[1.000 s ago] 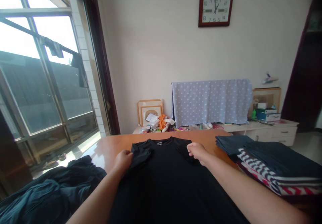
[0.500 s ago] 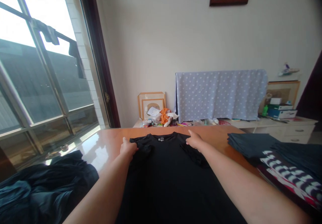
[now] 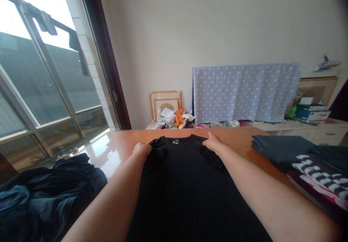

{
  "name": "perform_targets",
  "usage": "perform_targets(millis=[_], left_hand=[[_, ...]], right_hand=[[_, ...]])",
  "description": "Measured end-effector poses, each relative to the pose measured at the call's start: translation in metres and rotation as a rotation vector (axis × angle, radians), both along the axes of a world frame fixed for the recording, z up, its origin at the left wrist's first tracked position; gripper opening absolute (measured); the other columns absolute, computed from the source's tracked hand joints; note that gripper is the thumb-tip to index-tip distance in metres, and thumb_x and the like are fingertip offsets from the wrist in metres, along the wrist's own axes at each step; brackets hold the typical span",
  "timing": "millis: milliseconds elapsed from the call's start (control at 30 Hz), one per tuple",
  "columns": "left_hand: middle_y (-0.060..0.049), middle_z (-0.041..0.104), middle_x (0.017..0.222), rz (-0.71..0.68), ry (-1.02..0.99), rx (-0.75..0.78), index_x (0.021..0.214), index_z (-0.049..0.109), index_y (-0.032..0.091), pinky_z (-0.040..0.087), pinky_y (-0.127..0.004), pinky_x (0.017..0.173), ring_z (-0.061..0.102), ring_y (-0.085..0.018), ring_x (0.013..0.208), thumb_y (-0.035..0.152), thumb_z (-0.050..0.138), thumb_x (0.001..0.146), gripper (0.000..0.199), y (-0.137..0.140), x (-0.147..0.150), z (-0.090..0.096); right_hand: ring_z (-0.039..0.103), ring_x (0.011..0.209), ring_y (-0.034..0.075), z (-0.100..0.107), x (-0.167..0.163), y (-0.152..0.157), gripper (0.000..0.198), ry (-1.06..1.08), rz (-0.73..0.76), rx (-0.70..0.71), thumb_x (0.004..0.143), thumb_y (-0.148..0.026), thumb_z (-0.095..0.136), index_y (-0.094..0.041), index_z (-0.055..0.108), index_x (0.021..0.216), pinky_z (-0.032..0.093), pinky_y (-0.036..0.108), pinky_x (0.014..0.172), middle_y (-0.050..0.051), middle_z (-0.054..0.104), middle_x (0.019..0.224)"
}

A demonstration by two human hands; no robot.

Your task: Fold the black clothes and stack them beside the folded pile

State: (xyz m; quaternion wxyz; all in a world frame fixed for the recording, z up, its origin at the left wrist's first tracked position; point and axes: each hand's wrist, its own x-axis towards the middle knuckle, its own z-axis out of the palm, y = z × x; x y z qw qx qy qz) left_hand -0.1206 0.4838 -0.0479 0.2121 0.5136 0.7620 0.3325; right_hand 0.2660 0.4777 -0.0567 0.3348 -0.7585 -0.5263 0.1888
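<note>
A pale wall [image 3: 152, 32] backs the room, with a window [image 3: 57, 75] on the left and a spotted cloth [image 3: 244, 93] hanging above a low cabinet [image 3: 310, 131]. Frames [image 3: 152, 106] lean behind a jumble of papers and an orange bag [image 3: 179, 118], and boxes [image 3: 312, 114] stand at the cabinet's right. Nearer, on the orange table [image 3: 231, 132], a black shirt [image 3: 187, 187] lies spread in the middle, collar toward the far edge. The left hand [image 3: 142, 151] is closed on its left shoulder; the right hand [image 3: 213, 143] pinches the right one. A dark heap of clothes [image 3: 59, 191] crowds the left side, partly hidden by the left forearm, while a folded stack [image 3: 282, 147], some of it striped, takes up the right, beyond the right forearm.
</note>
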Motion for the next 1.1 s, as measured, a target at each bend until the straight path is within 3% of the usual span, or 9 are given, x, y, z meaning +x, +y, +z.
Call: perform_targets(millis=[100,167,267,367,500,600,800,1100], left_hand=[[-0.008,0.068,0.067,0.011,-0.047,-0.039,0.087,0.069,0.017,0.046,-0.031,0.052,0.068,-0.028,0.067,0.027,0.078,0.064,0.026,-0.004,0.003,-0.001],[-0.007,0.069,0.069,0.013,-0.08,-0.038,0.089,0.069,0.019,0.046,-0.03,0.053,0.067,-0.026,0.066,0.025,0.077,0.064,0.028,-0.008,0.004,0.0],[-0.006,0.069,0.072,0.007,-0.138,-0.018,0.094,0.068,0.019,0.047,-0.028,0.053,0.066,-0.023,0.064,0.023,0.074,0.067,0.028,-0.015,0.006,0.007],[-0.005,0.068,0.075,-0.013,-0.204,-0.003,0.102,0.065,0.016,0.049,-0.026,0.054,0.065,-0.019,0.062,0.021,0.068,0.074,0.029,-0.024,0.008,0.018],[-0.006,0.069,0.081,-0.048,-0.261,0.012,0.124,0.057,0.013,0.05,-0.025,0.056,0.064,-0.015,0.06,0.015,0.064,0.076,0.049,-0.045,0.013,0.032],[-0.005,0.068,0.074,-0.117,-0.276,0.03,0.12,0.063,0.011,0.048,-0.025,0.054,0.062,-0.016,0.059,0.011,0.063,0.071,0.048,-0.07,0.019,0.039],[-0.002,0.064,0.067,-0.167,-0.283,0.123,0.106,0.068,0.013,0.043,-0.024,0.054,0.06,-0.016,0.06,0.011,0.058,0.068,0.04,-0.156,0.023,0.052],[0.002,0.062,0.072,-0.264,-0.237,0.242,0.099,0.067,0.019,0.042,-0.024,0.06,0.057,-0.015,0.065,0.027,0.061,0.071,0.03,-0.343,-0.01,0.067]], right_hand=[[0.058,0.12,0.031,-0.006,-0.001,0.0,0.08,-0.004,0.008,0.017,0.061,-0.023,0.072,-0.02,0.055,0.138,0.047,0.031,0.09,0.014,0.061,0.136],[0.065,0.104,0.026,-0.009,-0.003,-0.002,0.055,0.009,0.033,0.024,0.062,-0.023,0.071,-0.022,0.068,0.117,0.048,0.027,0.08,0.009,0.072,0.115],[0.065,0.081,0.02,-0.009,-0.008,-0.006,0.027,0.048,0.059,0.041,0.065,-0.025,0.069,-0.022,0.072,0.092,0.044,0.024,0.067,0.003,0.074,0.086],[0.062,0.07,0.017,-0.003,-0.013,-0.014,0.02,0.1,0.068,0.08,0.067,-0.025,0.066,-0.021,0.07,0.086,0.04,0.023,0.06,0.001,0.072,0.077],[0.061,0.065,0.017,0.012,-0.017,-0.034,0.019,0.158,0.069,0.136,0.066,-0.023,0.063,-0.02,0.068,0.084,0.037,0.023,0.056,0.001,0.07,0.073],[0.061,0.069,0.017,0.027,-0.016,-0.062,0.019,0.171,0.073,0.182,0.065,-0.021,0.061,-0.02,0.067,0.083,0.037,0.022,0.056,0.001,0.07,0.075],[0.061,0.074,0.016,0.059,-0.012,-0.153,0.014,0.146,0.14,0.244,0.068,-0.02,0.058,-0.021,0.065,0.081,0.04,0.022,0.062,-0.001,0.068,0.074],[0.062,0.081,0.02,0.08,-0.01,-0.35,0.012,0.108,0.263,0.313,0.073,-0.024,0.057,-0.023,0.063,0.084,0.044,0.026,0.074,-0.001,0.07,0.082]])
